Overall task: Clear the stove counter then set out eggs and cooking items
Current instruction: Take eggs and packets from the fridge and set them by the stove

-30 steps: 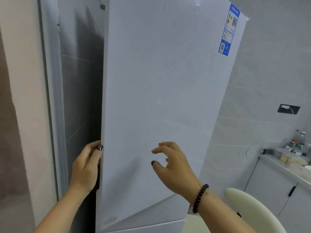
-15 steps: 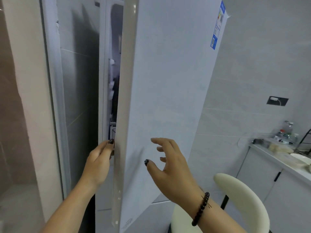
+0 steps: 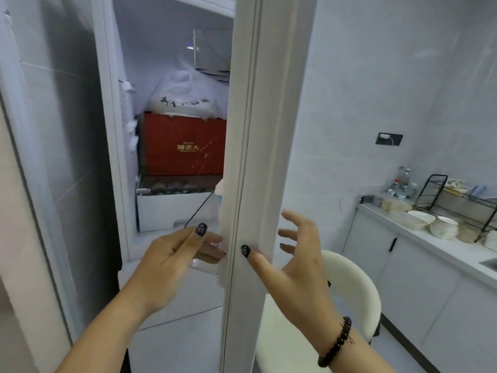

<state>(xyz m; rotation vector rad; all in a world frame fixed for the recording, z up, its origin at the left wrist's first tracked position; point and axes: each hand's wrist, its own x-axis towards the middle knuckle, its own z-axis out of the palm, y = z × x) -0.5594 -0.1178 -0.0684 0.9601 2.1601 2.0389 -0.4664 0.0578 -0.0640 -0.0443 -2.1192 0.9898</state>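
— Fridge door [image 3: 252, 157] stands edge-on down the middle of the frame. Hands?
— Left hand [image 3: 172, 262] reaches behind the door's edge at lower centre, fingers hidden, so I cannot tell its grasp. Right hand [image 3: 293, 262] is spread loose beside the door, thumb touching its edge, holding nothing.
— Eggs?
— Egg tray [image 3: 177, 187] sits centre left, under a red box [image 3: 185, 144].

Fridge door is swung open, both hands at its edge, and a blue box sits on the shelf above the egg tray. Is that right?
Not quite: the box is red, not blue, as the head view shows. The rest holds: the fridge door is open, the left hand and right hand are at its edge, and the box sits above the egg tray.
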